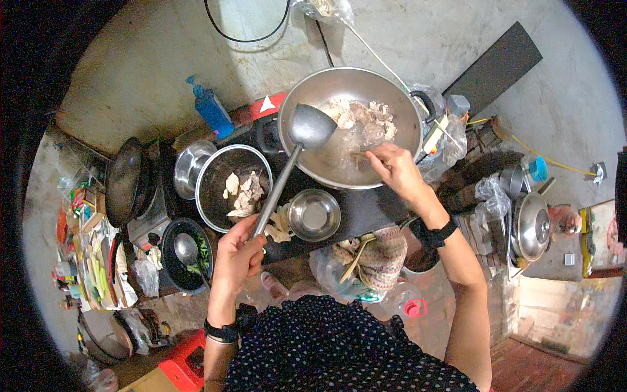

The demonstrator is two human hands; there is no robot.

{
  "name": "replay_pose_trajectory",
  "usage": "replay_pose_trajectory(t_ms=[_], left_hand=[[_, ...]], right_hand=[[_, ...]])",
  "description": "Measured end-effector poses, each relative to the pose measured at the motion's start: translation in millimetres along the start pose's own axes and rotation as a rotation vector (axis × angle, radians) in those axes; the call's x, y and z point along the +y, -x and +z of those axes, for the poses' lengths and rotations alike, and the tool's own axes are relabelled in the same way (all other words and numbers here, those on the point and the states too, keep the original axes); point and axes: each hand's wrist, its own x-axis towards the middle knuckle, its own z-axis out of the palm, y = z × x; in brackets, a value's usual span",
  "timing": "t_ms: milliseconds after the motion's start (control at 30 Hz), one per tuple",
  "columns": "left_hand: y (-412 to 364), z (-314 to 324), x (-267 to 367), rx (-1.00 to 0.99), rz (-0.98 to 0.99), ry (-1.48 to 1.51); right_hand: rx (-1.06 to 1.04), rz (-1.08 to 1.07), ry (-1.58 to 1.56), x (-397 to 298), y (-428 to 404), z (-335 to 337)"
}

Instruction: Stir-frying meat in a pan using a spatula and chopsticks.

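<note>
My left hand [237, 252] grips the long metal handle of a wok turner [279, 196]. Its dark broad blade reaches over the left rim of a large steel wok [323, 171]. Pale pieces of cooked meat [365, 117] lie at the far side of the wok, with faint steam above. My right hand [394, 166] is over the near right part of the wok, fingers drawn together; a blurred brownish thing shows at the fingertips, and I cannot tell whether it is held. Left of the wok, a steel pot [201, 196] contains more meat pieces [245, 191].
A small steel bowl [313, 215] stands before the wok. A blue pump bottle [213, 110] is against the wall. At left are a dark basin [166, 264] with greens and a ladle, and a blackened wok [125, 181]. A lidded pan [531, 225] stands at right.
</note>
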Motion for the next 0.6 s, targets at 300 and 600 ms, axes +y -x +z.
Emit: replay_pose_trajectory(t_ms=[300,600], left_hand=[[-1.9,-2.4,1.4,0.003,0.023,0.041],[-0.2,1.4,1.8,0.002,0.030,0.037]], right_hand=[[-0.010,0.097,-0.022,-5.7,-3.7,-9.1],[0.046,0.121,0.059,5.9,1.0,-11.4]])
